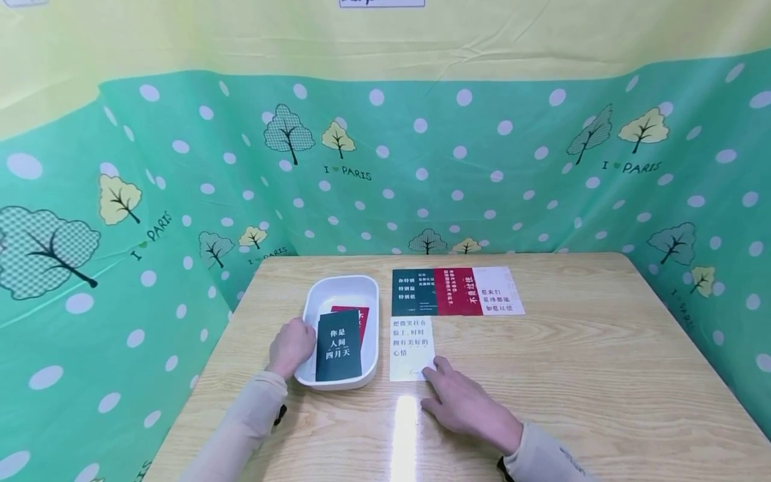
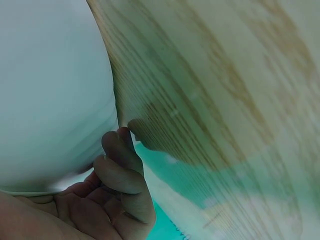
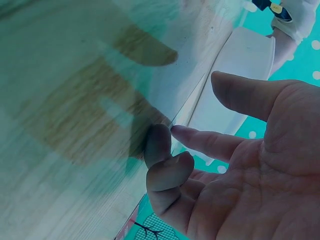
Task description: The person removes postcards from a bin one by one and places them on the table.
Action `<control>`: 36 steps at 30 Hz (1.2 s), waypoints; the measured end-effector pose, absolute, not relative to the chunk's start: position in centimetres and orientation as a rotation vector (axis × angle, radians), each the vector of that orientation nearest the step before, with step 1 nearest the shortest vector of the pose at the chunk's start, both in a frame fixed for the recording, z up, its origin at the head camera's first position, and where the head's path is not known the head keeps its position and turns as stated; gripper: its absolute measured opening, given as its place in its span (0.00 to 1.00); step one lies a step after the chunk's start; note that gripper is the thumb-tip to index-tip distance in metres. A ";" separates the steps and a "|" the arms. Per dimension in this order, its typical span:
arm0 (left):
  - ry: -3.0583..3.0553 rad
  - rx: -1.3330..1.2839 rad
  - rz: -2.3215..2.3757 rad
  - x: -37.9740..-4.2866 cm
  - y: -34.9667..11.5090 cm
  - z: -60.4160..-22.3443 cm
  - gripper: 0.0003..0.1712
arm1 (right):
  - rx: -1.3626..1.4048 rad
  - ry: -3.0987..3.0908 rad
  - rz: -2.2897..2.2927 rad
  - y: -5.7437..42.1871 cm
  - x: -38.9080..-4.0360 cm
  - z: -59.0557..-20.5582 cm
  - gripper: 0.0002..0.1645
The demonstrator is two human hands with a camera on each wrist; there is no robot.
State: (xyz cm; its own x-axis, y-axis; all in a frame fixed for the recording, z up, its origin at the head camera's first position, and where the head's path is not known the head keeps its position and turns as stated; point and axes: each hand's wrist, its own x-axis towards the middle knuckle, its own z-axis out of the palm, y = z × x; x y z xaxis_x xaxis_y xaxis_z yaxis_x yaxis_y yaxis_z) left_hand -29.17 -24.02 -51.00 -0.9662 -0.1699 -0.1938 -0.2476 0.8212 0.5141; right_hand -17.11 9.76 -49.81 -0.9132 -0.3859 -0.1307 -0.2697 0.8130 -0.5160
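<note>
My left hand grips the left rim of a white plastic basin, its curled fingers against the outer wall in the left wrist view. Inside the basin, a dark green card with white Chinese writing lies over a red card. My right hand touches the lower right corner of a white card lying flat on the table. From the right wrist, the index finger and thumb show apart, with the other fingers bent.
Behind the white card lies a row of cards: dark green, red and white with a pinkish tint. The wooden table is enclosed by a green dotted cloth at the back and sides.
</note>
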 end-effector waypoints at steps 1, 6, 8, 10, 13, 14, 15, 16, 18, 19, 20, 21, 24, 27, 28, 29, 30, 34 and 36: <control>2.863 -0.333 0.838 -29.2 -24.0 -51.0 0.19 | -0.502 2.767 -0.738 9.8 -17.1 -49.8 0.35; 2.865 -0.333 0.834 -29.3 -23.9 -51.0 0.19 | -0.471 2.763 -0.734 9.7 -17.1 -50.0 0.36; 2.866 -0.338 0.827 -29.2 -23.9 -51.0 0.19 | -0.471 2.768 -0.732 9.6 -17.0 -50.0 0.36; 2.864 -0.343 0.821 -29.2 -23.9 -50.9 0.18 | -0.475 2.774 -0.736 9.6 -16.9 -50.0 0.37; 2.871 -0.348 0.808 -29.1 -23.9 -50.9 0.18 | -0.479 2.778 -0.747 9.4 -16.8 -49.9 0.37; 2.871 -0.348 0.809 -29.1 -23.9 -50.8 0.18 | -0.478 2.780 -0.749 9.4 -16.8 -49.9 0.37; 2.872 -0.345 0.810 -29.0 -23.9 -50.8 0.18 | -0.475 2.781 -0.750 9.4 -16.8 -49.9 0.37; 2.872 -0.342 0.810 -29.0 -23.9 -50.8 0.18 | -0.473 2.782 -0.750 9.4 -16.8 -49.8 0.37; 2.869 -0.343 0.815 -28.9 -23.9 -50.7 0.18 | -0.472 2.781 -0.747 9.4 -16.8 -49.8 0.37; 2.869 -0.341 0.816 -28.9 -23.9 -50.7 0.18 | -0.472 2.779 -0.745 9.4 -16.8 -49.8 0.37; 2.869 -0.340 0.814 -28.9 -23.9 -50.7 0.18 | -0.473 2.778 -0.742 9.5 -16.8 -49.8 0.37; 2.870 -0.338 0.812 -28.9 -23.9 -50.7 0.18 | -0.475 2.776 -0.743 9.5 -16.8 -49.9 0.37; 2.875 -0.332 0.807 -28.9 -23.9 -50.8 0.18 | -0.480 2.768 -0.745 9.6 -16.9 -50.0 0.36; 2.877 -0.328 0.804 -29.0 -23.9 -50.8 0.19 | -0.474 2.757 -0.763 9.7 -16.9 -50.1 0.37; 2.879 -0.327 0.801 -29.0 -23.9 -50.8 0.19 | -0.474 2.754 -0.768 9.8 -16.9 -50.0 0.37; 2.881 -0.326 0.799 -29.0 -23.9 -50.8 0.19 | -0.477 2.751 -0.774 9.8 -16.9 -49.9 0.37; 2.882 -0.326 0.796 -29.0 -23.9 -50.8 0.18 | -0.476 2.745 -0.782 9.9 -17.0 -49.8 0.37; 2.886 -0.323 0.792 -29.0 -23.9 -50.8 0.18 | -0.504 2.744 -0.784 10.3 -17.1 -49.2 0.37; 2.887 -0.324 0.792 -29.0 -23.9 -50.8 0.18 | -0.512 2.743 -0.787 10.5 -17.3 -48.8 0.37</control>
State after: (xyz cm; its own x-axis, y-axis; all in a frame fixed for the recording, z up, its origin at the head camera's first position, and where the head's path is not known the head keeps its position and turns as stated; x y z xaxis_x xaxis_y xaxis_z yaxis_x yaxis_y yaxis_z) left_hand -29.04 -23.90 -50.82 -0.9685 -0.1710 -0.1810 -0.2394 0.8393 0.4881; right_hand -17.26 10.52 -48.85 -0.9093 -0.3945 -0.1325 -0.2641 0.7931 -0.5488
